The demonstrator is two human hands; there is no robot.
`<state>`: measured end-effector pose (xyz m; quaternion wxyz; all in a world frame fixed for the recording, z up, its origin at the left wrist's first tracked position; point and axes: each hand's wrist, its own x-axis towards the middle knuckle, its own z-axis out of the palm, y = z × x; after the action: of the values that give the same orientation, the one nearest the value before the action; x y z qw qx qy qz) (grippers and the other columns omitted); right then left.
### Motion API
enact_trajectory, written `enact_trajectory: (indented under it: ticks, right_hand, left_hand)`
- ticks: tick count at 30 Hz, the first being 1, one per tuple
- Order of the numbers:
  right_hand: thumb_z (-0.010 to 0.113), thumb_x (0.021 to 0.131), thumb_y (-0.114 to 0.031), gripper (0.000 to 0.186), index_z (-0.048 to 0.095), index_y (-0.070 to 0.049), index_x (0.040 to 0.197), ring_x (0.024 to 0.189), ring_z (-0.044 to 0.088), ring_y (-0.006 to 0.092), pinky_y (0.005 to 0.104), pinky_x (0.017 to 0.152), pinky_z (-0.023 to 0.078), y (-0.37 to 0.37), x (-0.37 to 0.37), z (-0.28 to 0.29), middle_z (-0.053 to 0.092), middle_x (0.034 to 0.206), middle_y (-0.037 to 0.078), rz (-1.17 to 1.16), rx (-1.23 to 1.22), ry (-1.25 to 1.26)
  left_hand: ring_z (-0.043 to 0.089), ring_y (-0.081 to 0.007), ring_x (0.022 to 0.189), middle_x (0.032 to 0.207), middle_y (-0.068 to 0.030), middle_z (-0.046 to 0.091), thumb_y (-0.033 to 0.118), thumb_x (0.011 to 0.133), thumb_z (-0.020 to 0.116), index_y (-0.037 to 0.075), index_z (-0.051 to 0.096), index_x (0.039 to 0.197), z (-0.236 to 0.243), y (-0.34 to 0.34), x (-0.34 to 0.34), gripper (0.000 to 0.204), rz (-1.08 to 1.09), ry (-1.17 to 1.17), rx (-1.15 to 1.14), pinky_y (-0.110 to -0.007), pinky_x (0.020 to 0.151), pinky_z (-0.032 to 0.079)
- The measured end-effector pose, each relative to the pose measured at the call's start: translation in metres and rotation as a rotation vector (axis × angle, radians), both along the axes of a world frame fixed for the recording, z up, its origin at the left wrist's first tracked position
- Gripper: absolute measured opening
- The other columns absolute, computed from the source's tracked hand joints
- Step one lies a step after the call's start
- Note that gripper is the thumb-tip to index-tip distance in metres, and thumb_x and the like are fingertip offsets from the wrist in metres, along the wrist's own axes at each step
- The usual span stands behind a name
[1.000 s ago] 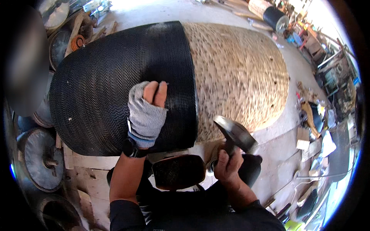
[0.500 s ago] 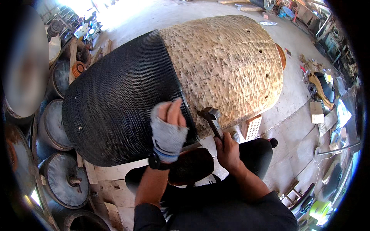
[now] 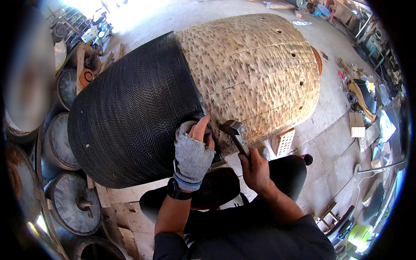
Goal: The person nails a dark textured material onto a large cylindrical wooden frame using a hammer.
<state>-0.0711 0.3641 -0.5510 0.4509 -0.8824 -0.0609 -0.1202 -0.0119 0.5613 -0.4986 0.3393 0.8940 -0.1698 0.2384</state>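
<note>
A large drum lies on its side, half ribbed black covering (image 3: 125, 112) and half pitted, pale wooden surface (image 3: 251, 73) with several dark holes. My left hand (image 3: 195, 154), in a grey fingerless glove with a watch at the wrist, has curled fingers at the seam between them; whatever they hold is hidden. My right hand (image 3: 255, 171) is closed on the handle of a hammer (image 3: 234, 130), whose head is against or just over the wood right of the seam. A dark seat (image 3: 216, 188) is between my legs below the drum.
Steel-ended rollers (image 3: 73, 203) crowd the left side, with wooden planks (image 3: 104, 195) beside them. A perforated block (image 3: 282, 143) is under the drum's right part. Cardboard (image 3: 357, 130), sacking and scattered tools lie to the right, near a metal bar (image 3: 381, 167).
My view has swung round. My left hand has moved from atop the black covering to the seam, and the hammer has come from below the drum's edge onto the wood beside the seam.
</note>
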Motion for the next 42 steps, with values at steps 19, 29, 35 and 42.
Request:
enact_trajectory:
  ticks: [19,29,35,42]
  right_hand:
    - [0.06,0.092,-0.01,0.019,0.051,0.002,0.103,0.067,0.062,0.0443,0.0461,0.057,0.05,0.007,-0.006,0.025,0.06,0.073,0.024,0.012,-0.159,-0.002]
    - [0.062,0.089,-0.007,0.017,0.051,0.002,0.098,0.066,0.063,0.0432,0.0425,0.057,0.051,0.008,-0.006,0.023,0.061,0.077,0.023,0.058,-0.145,-0.051]
    - [0.056,0.092,-0.009,0.014,0.051,0.004,0.095,0.064,0.061,0.0452,0.0439,0.056,0.049,0.006,-0.01,0.028,0.061,0.074,0.023,0.04,0.084,-0.333]
    - [0.056,0.093,-0.011,0.016,0.055,0.002,0.102,0.064,0.062,0.0317,0.0378,0.062,0.05,0.007,-0.028,0.043,0.061,0.075,0.018,0.058,0.093,-0.122]
  left_hand:
    - [0.056,-0.0316,0.105,0.112,-0.0189,0.057,0.004,0.07,0.078,-0.006,0.031,0.144,0.008,-0.018,-0.004,0.088,0.165,0.079,-0.002,-0.045,0.094,0.045]
    - [0.059,-0.0336,0.107,0.119,-0.0181,0.059,0.022,0.086,0.067,0.005,0.055,0.129,-0.071,-0.019,-0.093,0.048,-0.105,0.234,0.296,-0.047,0.091,0.047]
    - [0.059,-0.034,0.101,0.11,-0.0166,0.062,0.029,0.085,0.066,0.006,0.062,0.117,-0.118,-0.024,-0.108,0.04,-0.215,0.339,0.354,-0.048,0.088,0.047]
    - [0.059,-0.032,0.101,0.103,-0.0133,0.064,0.023,0.083,0.06,0.008,0.068,0.098,-0.16,-0.032,-0.115,0.022,-0.281,0.251,0.592,-0.048,0.088,0.046]
